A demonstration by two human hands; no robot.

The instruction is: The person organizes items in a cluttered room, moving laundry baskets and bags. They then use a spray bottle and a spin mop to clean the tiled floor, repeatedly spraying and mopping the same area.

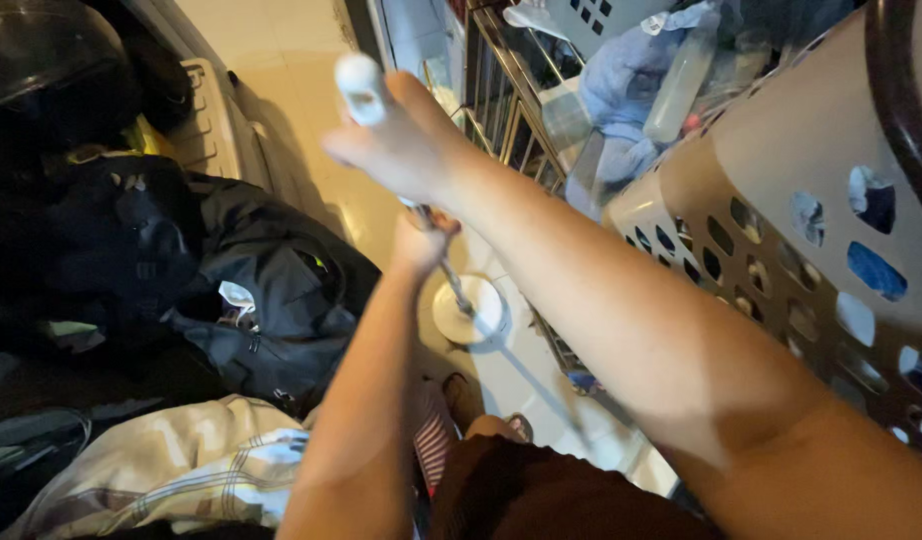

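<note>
Warm, yellowish indoor light is falling from about one o'clock, washing the right forearm [631, 330] and the beige laundry basket [781, 180] brightly. The tiled floor [281, 60] at twelve o'clock is glaring pale. The nine o'clock side is sinking into deep shadow, the black bags [131, 260] losing nearly all detail. The right hand [406, 145] and the white handle tip [361, 88] are smearing with motion blur. Wide-angle distortion is bending the basket rim at three o'clock.
</note>
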